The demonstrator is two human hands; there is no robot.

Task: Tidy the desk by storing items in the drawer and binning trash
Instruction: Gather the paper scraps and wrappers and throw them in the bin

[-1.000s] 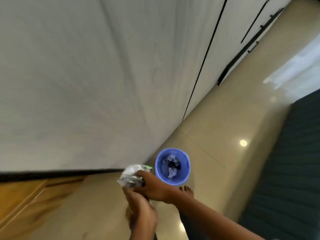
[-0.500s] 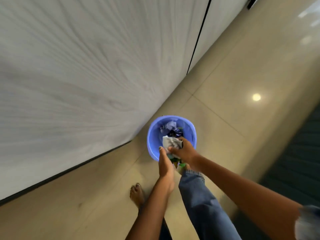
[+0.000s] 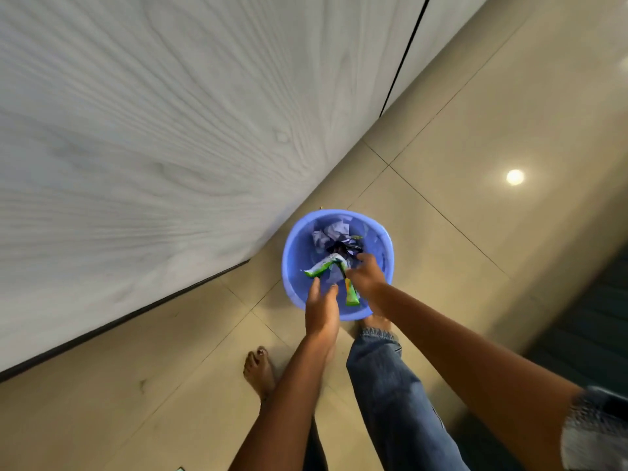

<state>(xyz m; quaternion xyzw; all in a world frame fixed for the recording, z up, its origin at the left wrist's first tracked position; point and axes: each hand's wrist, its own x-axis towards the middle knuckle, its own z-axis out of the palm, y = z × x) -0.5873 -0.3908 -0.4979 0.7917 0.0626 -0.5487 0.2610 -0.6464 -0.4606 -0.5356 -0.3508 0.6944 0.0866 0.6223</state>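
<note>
Blue round plastic bin (image 3: 294, 253) stands on the beige tiled floor (image 3: 441, 147), just beside the pale wood-grain cabinet panel (image 3: 153, 130). Over the bin's mouth, the right hand (image 3: 365, 275) curls its fingers round a green and white snack wrapper (image 3: 323, 267); a second green and orange wrapper (image 3: 351, 293) hangs below that hand, inside the bin's near rim. The left hand (image 3: 321, 309) hovers at the near rim, fingers straight and slightly apart, holding nothing. Crumpled white paper (image 3: 331, 232) lies inside the bin. A bare foot (image 3: 259, 370) rests on the floor, nearer than the bin.
</note>
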